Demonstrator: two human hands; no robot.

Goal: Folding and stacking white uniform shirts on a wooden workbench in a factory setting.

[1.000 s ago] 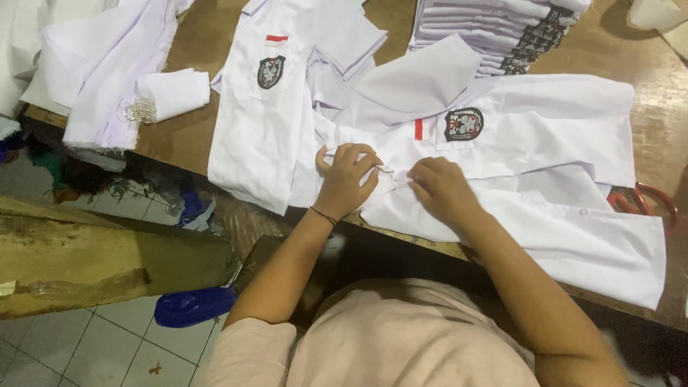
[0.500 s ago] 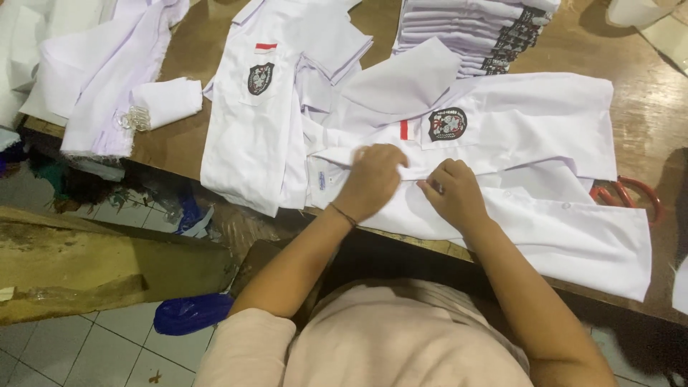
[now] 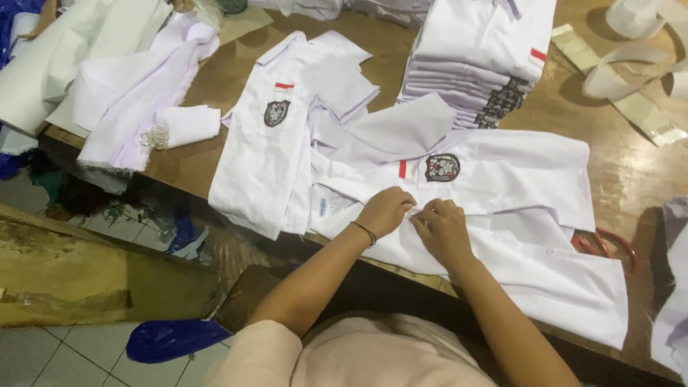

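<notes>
Fingers of both hands meet on the front edge of the white shirt (image 3: 502,215) spread open before me on the wooden table (image 3: 616,165). My left hand (image 3: 385,211) and my right hand (image 3: 443,229) sit side by side, almost touching, fingertips curled down and pinching the fabric near its button line; whether a button is between them I cannot tell, the knuckles hide it. I judge this shirt only partly dealt with: it lies unfolded, one sleeve flung out, the badge on its chest facing up. A tall stack of folded shirts (image 3: 480,64) stands behind it, so much looks done already. Another open shirt (image 3: 269,158) lies just to the left, and loose white pieces (image 3: 122,93) wait further left, seemingly untouched. Red-handled scissors (image 3: 605,244) rest near my right elbow.
</notes>
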